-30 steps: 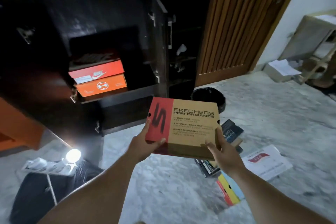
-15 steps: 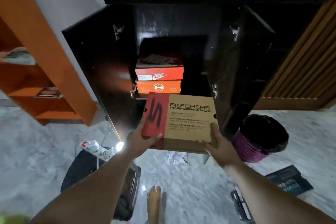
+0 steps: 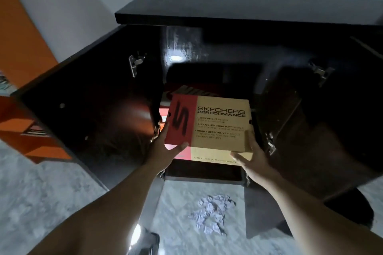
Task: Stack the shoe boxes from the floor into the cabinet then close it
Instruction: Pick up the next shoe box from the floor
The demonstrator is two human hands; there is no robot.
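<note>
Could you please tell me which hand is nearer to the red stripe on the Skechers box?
Left. The left hand grips the Skechers box at its red stripe, thumb on it. The right hand holds the opposite, tan corner, away from the stripe.

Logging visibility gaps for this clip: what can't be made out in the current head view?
- Red Nike box in the cabinet: mostly hidden behind the Skechers box; whatever lies under it is covered.
- Skechers front text: partly covered by the right hand.
- Left hand: fingers hidden under the box.
- Cabinet interior: too dark to read.
- Right door: cut by the frame edge.
- Crumpled paper on the floor: blurred.
</note>
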